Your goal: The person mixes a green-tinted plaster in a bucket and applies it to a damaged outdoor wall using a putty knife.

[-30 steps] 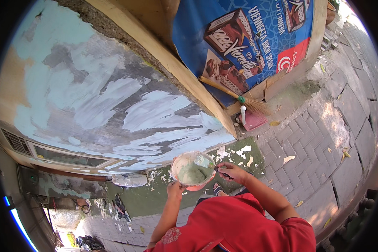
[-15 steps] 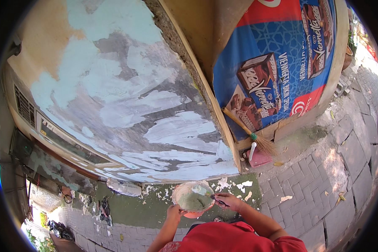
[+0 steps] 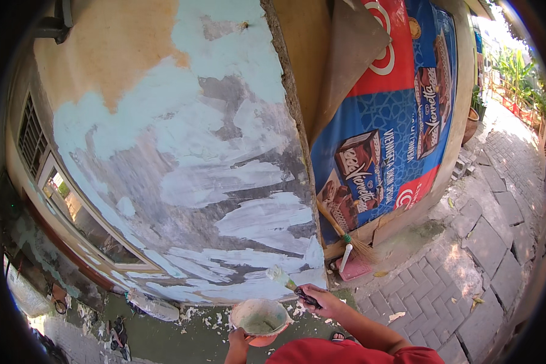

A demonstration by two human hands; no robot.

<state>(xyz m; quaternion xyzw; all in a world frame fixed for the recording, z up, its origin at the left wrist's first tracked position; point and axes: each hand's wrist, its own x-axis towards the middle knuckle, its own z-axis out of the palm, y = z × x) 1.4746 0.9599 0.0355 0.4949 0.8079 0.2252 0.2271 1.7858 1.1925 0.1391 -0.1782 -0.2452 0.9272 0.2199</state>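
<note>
My left hand (image 3: 239,337) holds a round bowl (image 3: 259,318) of pale putty from below. My right hand (image 3: 319,298) grips the dark handle of a putty knife (image 3: 287,282), whose blade, loaded with white paste, points up-left toward the lower edge of the wall. The wall (image 3: 182,151) ahead is patched with white and grey filler strokes over bare orange plaster near the top left. My red sleeves show at the bottom edge.
A window frame (image 3: 73,212) curves along the left. A blue and red printed banner (image 3: 388,133) hangs right of the wall corner. A broom (image 3: 346,233) leans against it beside a pink dustpan (image 3: 355,267). Grey paving stones (image 3: 485,242) fill the right.
My head has tilted up, so the wall fills more of the view. My right hand has lifted the putty knife out of the bowl toward the wall's lower edge.
</note>
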